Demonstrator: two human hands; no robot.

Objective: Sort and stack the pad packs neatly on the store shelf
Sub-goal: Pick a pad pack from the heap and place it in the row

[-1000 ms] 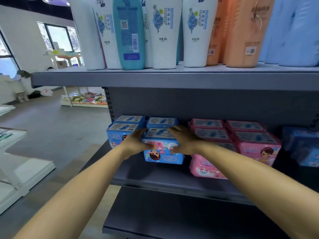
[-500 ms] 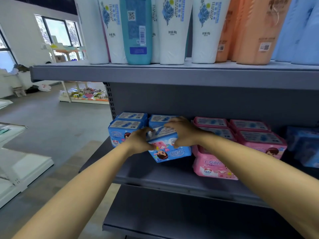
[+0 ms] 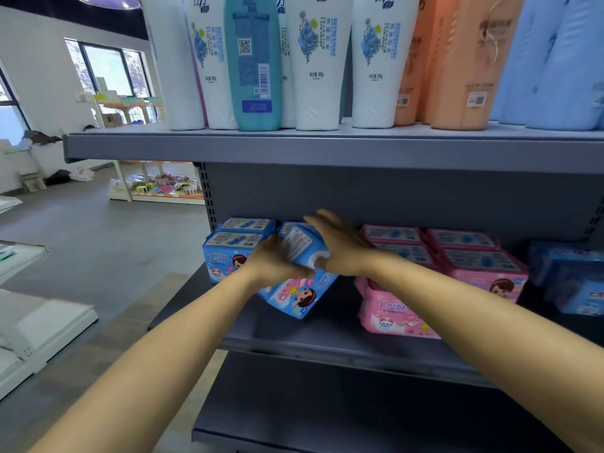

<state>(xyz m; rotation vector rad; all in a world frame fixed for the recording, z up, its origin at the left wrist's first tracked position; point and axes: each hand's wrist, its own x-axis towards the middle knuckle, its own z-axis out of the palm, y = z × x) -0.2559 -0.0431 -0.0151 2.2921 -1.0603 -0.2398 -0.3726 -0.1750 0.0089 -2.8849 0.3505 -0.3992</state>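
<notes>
A blue pad pack [image 3: 299, 291] hangs tilted above the grey middle shelf [image 3: 327, 341], its right end raised. My left hand [image 3: 276, 264] grips its left end. My right hand [image 3: 340, 246] lies over its top right side, fingers stretched toward the back. To the left stands a stack of blue packs [image 3: 228, 250]. On the right are several pink packs [image 3: 470, 259], with one pink pack [image 3: 392, 312] leaning in front. The pack's back side is hidden by my hands.
The upper shelf [image 3: 327, 148] carries tall white, teal, orange and blue bottles [image 3: 313, 60] just above my hands. Dark blue packs [image 3: 568, 279] sit at the far right. A lower shelf [image 3: 359, 413] juts out below. Open floor and white fixtures lie left.
The blue pack has tipped from level to steeply tilted and moved a little back and up. My right hand's fingers have spread out over its top. The camera view rose slightly.
</notes>
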